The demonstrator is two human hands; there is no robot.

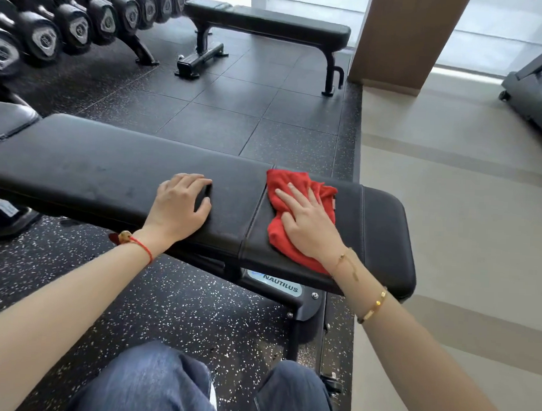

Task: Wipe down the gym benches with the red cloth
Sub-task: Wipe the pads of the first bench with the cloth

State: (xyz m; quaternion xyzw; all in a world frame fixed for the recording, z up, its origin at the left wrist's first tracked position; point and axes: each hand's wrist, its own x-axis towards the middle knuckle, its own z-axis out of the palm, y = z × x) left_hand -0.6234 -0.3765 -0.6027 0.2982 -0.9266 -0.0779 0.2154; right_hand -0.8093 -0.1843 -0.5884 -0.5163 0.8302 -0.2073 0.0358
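Observation:
A black padded gym bench (pixel 102 171) runs across the view in front of me. The red cloth (pixel 299 184) lies crumpled on the bench's seat pad at the right end. My right hand (pixel 309 221) presses flat on the cloth with straight, spread fingers. My left hand (pixel 180 205) rests on the long back pad just left of the seam, fingers bent with the tips on the pad, holding nothing. A second black flat bench (pixel 273 24) stands further back on the floor.
A rack of black dumbbells (pixel 75 25) lines the far left. Black speckled rubber floor (pixel 230 115) lies between the two benches. A wooden pillar (pixel 407 36) and a treadmill (pixel 539 93) stand on the pale floor at right. My knees (pixel 160 385) are below the bench.

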